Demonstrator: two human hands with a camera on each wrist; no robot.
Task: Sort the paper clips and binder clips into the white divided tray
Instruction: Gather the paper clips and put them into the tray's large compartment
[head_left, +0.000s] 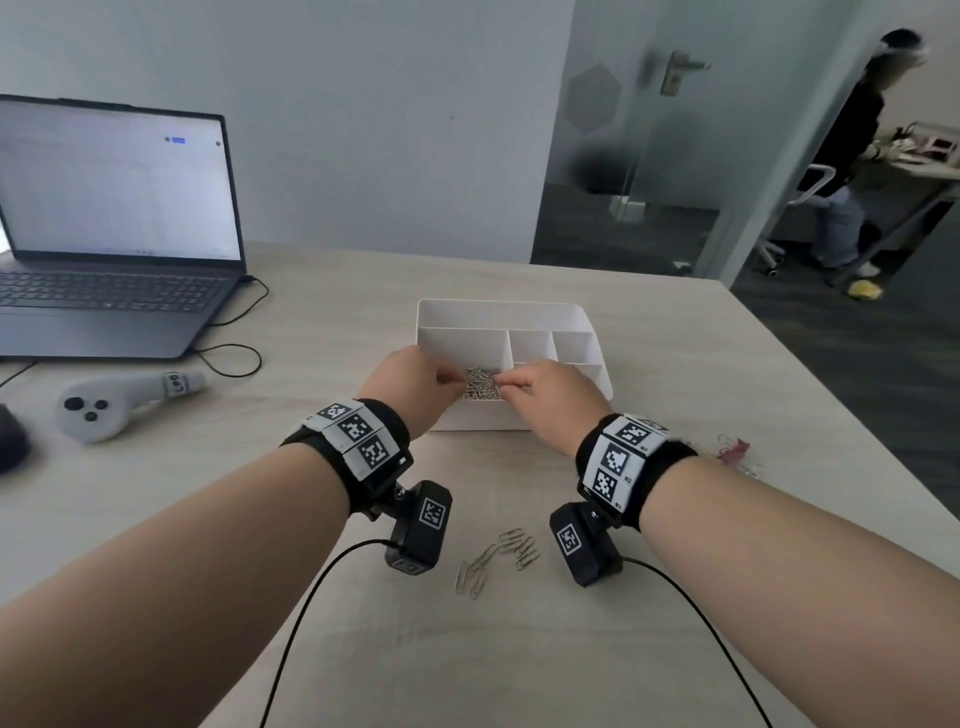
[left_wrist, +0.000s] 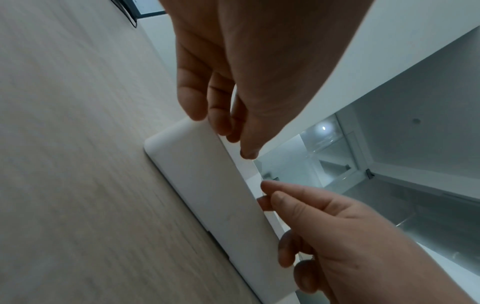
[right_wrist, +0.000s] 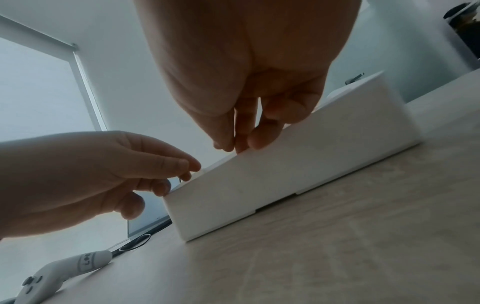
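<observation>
The white divided tray (head_left: 506, 313) stands mid-table; its near wall fills the left wrist view (left_wrist: 207, 174) and the right wrist view (right_wrist: 285, 174). A pile of silver paper clips (head_left: 480, 385) lies in its near-left compartment. My left hand (head_left: 451, 376) (left_wrist: 239, 144) pinches at the pile's left edge with fingertips bunched. My right hand (head_left: 508, 383) (right_wrist: 233, 146) pinches at its right edge in the same way. The tray wall hides the clips in both wrist views. Several loose paper clips (head_left: 498, 558) lie on the table near me. A pink binder clip (head_left: 733, 449) lies to the right.
An open laptop (head_left: 114, 234) with its cable sits at the back left. A grey handheld controller (head_left: 119, 402) lies left of the tray. The table's right edge (head_left: 831, 405) runs close to the binder clip. A person (head_left: 852, 156) stands beyond the glass door.
</observation>
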